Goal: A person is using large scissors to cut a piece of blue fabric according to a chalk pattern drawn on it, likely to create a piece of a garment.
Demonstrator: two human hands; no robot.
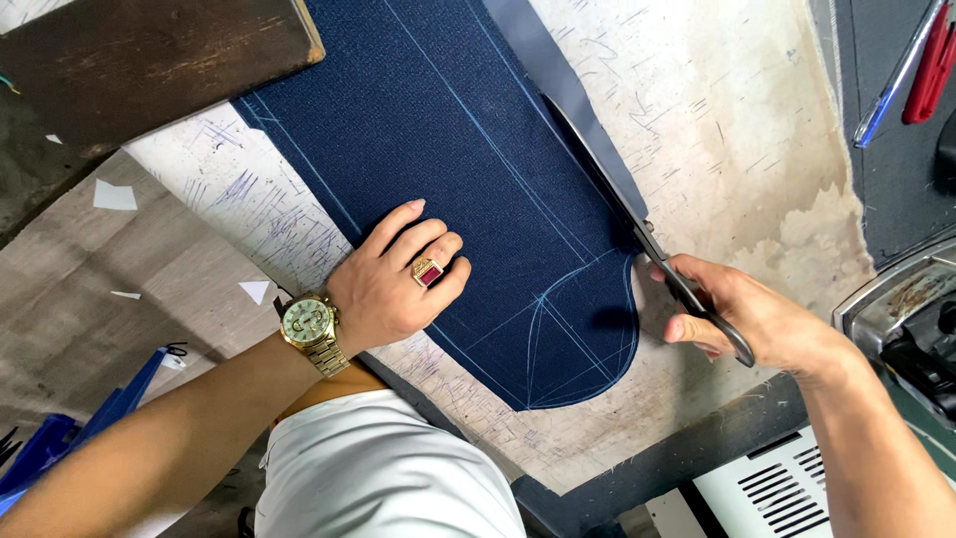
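1. The step in hand looks like cutting: the right hand (757,324) is closed through the handles of the scissors (637,229), whose blades run along the right edge of the cloth (468,159).
2. The left hand (393,284) lies flat and open on the cloth, holding nothing, pinning it to the surface (717,130).
3. The next move likely calls for steady pressure and blades kept along the chalk line.
4. Count: one navy cloth, one pair of scissors, one watch (309,324), one ring (427,271).
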